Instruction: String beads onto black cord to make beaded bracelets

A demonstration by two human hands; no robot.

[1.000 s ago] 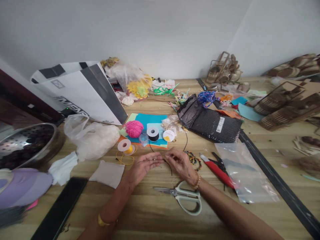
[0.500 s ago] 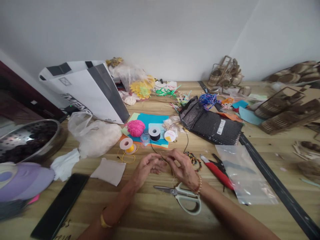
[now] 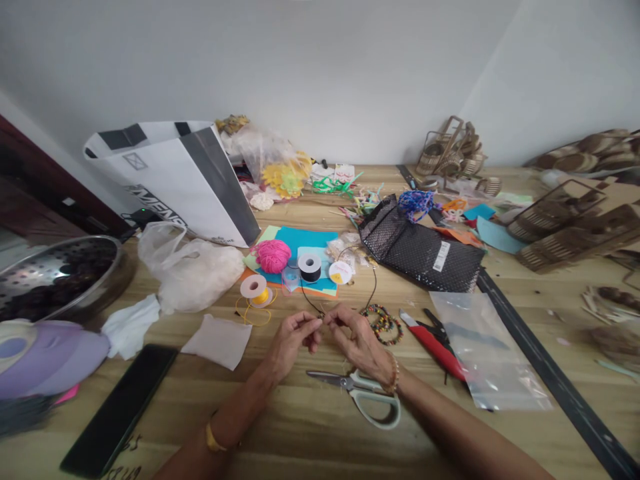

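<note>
My left hand (image 3: 294,337) and my right hand (image 3: 359,340) meet fingertip to fingertip over the wooden table (image 3: 310,433), each pinching a thin black cord (image 3: 374,283). The cord loops away toward a black spool (image 3: 310,266). A beaded bracelet (image 3: 383,323) lies just right of my right hand. White-handled scissors (image 3: 367,393) lie under my right wrist. Whether a bead sits between my fingers is too small to tell.
A yellow cord spool (image 3: 254,289), pink yarn ball (image 3: 271,256), red-handled pliers (image 3: 434,343) and a clear plastic bag (image 3: 487,347) surround my hands. A black phone (image 3: 120,407) and white cloth (image 3: 219,341) lie left. A paper bag (image 3: 175,180) and wicker baskets (image 3: 565,220) stand behind.
My hands have drawn together; the fingertips that were apart now meet in a pinch on the cord. The view has shifted slightly.
</note>
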